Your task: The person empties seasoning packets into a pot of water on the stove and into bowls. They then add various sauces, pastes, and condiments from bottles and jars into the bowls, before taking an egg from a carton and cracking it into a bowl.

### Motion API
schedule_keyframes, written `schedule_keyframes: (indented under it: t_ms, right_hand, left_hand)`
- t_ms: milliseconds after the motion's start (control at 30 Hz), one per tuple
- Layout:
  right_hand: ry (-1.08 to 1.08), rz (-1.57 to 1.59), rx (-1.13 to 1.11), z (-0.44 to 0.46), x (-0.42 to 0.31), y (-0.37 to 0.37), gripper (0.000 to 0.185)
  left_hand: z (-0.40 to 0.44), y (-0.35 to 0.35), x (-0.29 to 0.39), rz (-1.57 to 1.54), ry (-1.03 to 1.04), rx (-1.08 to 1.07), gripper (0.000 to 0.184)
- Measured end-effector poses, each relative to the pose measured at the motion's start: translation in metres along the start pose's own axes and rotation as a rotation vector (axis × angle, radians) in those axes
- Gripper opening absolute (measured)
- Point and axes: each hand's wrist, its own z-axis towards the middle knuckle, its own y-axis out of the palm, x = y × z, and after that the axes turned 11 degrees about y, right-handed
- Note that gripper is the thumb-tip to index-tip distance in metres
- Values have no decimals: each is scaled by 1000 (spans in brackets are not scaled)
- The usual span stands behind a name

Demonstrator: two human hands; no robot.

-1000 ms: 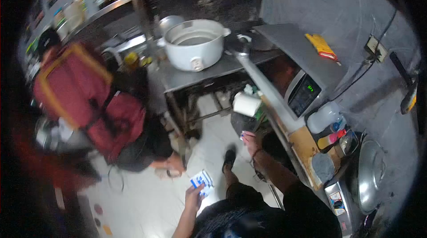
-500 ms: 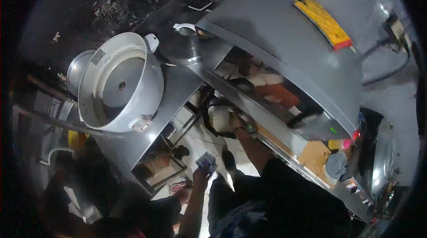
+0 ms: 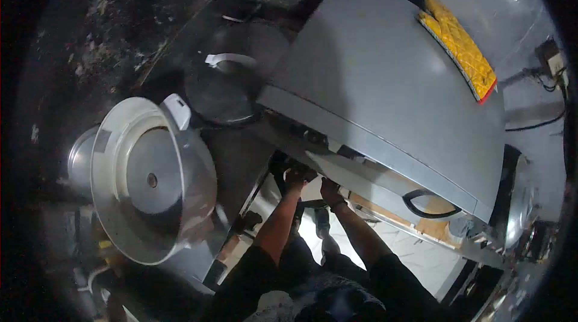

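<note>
Work at the pale item (image 3: 312, 191) appears under way: your left hand (image 3: 296, 176) and right hand (image 3: 330, 191) are both low, one at either side of it. Nothing visible reads as finished; what is left cannot be judged from this view. The item sits below the front edge of the grey appliance (image 3: 391, 69), near the surface (image 3: 229, 147). It shows as a small, plain, whitish patch with a dark edge beneath; shape, contents and material unclear. Left fingers lie in shadow, so you cannot tell their grip. Right fingers seem curled; whether you pinch anything cannot be told. A yellow oven mitt (image 3: 460, 51) rests on the appliance.
</note>
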Motion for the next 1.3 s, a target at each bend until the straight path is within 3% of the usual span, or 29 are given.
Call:
schedule_keyframes:
  t_ms: [67, 133, 233, 400, 467, 500, 533, 567, 600, 633, 700, 733, 767, 833, 867, 900, 933, 967, 1133, 1233, 1300]
  right_hand:
    - [6, -142, -160, -19, -28, 19, 51]
    - [-48, 7, -272, -37, -51, 42, 46]
    - [-100, 408, -524, -30, -38, 30, 40]
    - [142, 1174, -1186, -22, -4, -29, 38]
    - [703, 1691, -679, -42, 23, -79, 21]
    - [548, 1435, -799, -72, -2, -76, 22]
    - [538, 1275, -683, -115, -57, -56, 24]
    - [544, 1456, -876, -105, 42, -114, 25]
    - [502, 1436, -1259, -123, 53, -121, 28]
    - [534, 1535, -1347, -172, 18, -101, 27]
    - [720, 1413, -1133, -224, 70, -151, 45]
    - [782, 1391, -1241, -249, 81, -161, 51]
    - [767, 1331, -1102, -294, 64, -164, 46]
    - [911, 1271, -1166, -343, 71, -189, 37]
    - [886, 1714, -524, -416, 16, -153, 30]
    - [899, 1690, -504, -442, 15, -170, 30]
    - [1127, 1484, -1033, -459, 22, -190, 32]
    - [1238, 1515, -1123, -464, 41, -207, 34]
    - [1693, 1748, -1052, -533, 143, -297, 50]
    - [1859, 1875, -1010, -592, 209, -378, 60]
    - [1803, 1986, -995, -658, 205, -413, 52]
  left_hand:
    - [-6, 20, 14, 483, 91, -66, 36]
    - [5, 27, 15, 728, 142, -108, 34]
    - [7, 18, 20, 852, 167, -129, 33]
    - [-13, -2, 22, 820, 157, -211, 30]
    - [-22, -5, 20, 830, 110, -237, 29]
    - [-32, -6, 17, 850, 61, -249, 28]
    - [-46, -7, 14, 874, 9, -256, 28]
    - [-62, -12, 14, 915, -53, -276, 27]
    - [-77, -14, 8, 958, -127, -305, 27]
    - [-93, -13, -1, 1006, -205, -355, 26]
    - [-123, -8, -30, 1110, -359, -480, 25]
    - [-136, -1, -44, 1163, -427, -557, 24]
    - [-152, 10, -59, 1215, -497, -656, 24]
    - [-179, 35, -90, 1297, -581, -826, 23]
    - [-192, 49, -105, 1332, -601, -897, 22]
    - [-207, 68, -120, 1360, -607, -969, 22]
    - [-221, 82, -136, 1385, -607, -1035, 21]
    - [-232, 94, -154, 1406, -597, -1092, 21]
    - [-330, 190, -252, 1351, -531, -1459, 18]
    - [-483, 305, -299, 1190, -536, -1729, 18]
    - [-594, 386, -306, 1106, -572, -2164, 16]
